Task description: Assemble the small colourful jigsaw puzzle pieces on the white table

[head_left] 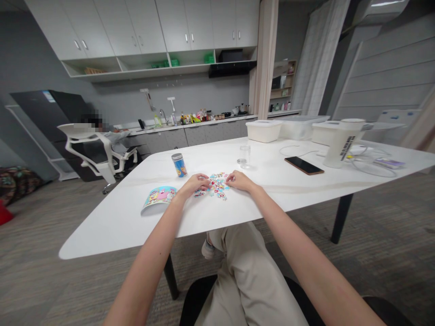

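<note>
Small colourful jigsaw puzzle pieces (219,184) lie in a loose pile on the white table (112,217) in front of me. My left hand (196,184) rests at the pile's left side, its fingers curled in among the pieces; what they hold is too small to make out. On the right edge of the pile, my right hand (240,180) has its thumb and fingertips pinched together at a puzzle piece. Beside my left forearm lies a curved picture sheet (159,195) with pink and yellow cartoon figures. A blue printed can (179,165) with a metallic lid stands behind it.
A clear glass jar (245,156) stands beyond the pile, a round clear lid by it. To the right are a phone (303,165), a pale tumbler (341,145), cables and white bins (263,131). A person sits in a white chair (90,142) at the far left.
</note>
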A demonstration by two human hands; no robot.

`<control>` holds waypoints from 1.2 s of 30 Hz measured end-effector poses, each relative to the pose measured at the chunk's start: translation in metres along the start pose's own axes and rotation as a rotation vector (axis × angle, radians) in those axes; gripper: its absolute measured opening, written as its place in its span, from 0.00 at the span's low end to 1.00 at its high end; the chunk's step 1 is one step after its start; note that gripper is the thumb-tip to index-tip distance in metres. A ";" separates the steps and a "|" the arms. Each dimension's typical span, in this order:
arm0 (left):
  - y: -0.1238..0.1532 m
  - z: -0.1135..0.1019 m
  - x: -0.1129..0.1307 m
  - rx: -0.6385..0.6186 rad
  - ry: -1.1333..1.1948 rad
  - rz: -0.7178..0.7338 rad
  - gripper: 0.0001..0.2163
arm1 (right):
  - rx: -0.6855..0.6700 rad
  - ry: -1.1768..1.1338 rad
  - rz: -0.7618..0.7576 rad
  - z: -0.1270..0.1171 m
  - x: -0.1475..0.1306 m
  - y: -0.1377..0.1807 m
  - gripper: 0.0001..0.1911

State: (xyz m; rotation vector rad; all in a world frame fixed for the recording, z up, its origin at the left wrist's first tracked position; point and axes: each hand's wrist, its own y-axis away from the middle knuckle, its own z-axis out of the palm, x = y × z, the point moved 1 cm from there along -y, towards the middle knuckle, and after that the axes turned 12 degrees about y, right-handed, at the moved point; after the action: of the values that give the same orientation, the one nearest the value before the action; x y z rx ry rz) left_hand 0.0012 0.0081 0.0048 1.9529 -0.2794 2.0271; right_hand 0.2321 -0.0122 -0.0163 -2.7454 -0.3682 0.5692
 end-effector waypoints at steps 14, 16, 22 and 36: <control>-0.001 0.000 -0.001 -0.024 -0.008 0.032 0.12 | 0.005 -0.012 -0.021 -0.003 -0.001 0.002 0.05; -0.001 0.000 -0.001 -0.040 -0.008 0.042 0.13 | 0.012 -0.021 -0.019 -0.003 -0.002 0.002 0.05; 0.000 0.000 0.000 -0.037 -0.007 0.036 0.09 | 0.035 -0.067 -0.046 -0.002 -0.001 0.000 0.02; -0.005 -0.004 -0.003 -0.041 -0.059 0.066 0.12 | 0.009 -0.230 -0.024 0.001 0.001 -0.003 0.08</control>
State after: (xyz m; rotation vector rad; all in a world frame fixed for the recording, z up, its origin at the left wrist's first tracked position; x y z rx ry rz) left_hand -0.0010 0.0141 0.0010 2.0063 -0.4006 1.9893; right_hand 0.2318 -0.0092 -0.0165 -2.6688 -0.4493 0.8815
